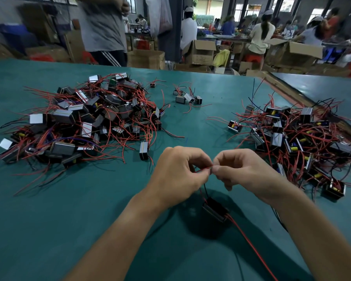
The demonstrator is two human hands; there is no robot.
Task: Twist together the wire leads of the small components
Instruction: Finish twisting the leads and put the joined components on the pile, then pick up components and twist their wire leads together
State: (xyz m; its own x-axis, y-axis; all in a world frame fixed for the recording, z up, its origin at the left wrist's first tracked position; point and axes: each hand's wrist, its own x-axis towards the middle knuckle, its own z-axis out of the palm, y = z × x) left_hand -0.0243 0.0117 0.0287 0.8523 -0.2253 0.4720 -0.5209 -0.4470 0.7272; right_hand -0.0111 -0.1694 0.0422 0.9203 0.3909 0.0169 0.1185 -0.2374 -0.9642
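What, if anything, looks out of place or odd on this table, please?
Nothing stands out. A left pile and a right pile of wired components lie tangled, a few strays between; the left hand and right hand pinch a red lead.

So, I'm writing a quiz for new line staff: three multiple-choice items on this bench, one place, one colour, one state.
1. The left hand and right hand are: A flat; B pinching thin red wire leads; C holding scissors.
2. Where is the small black box-shaped component being worked? A left pile; B below the hands; C on a carton.
3. The table covering's colour? A teal; B yellow; C white.
B: fingertips meet on the leads. B: its wires run up to the hands. A: teal surface.
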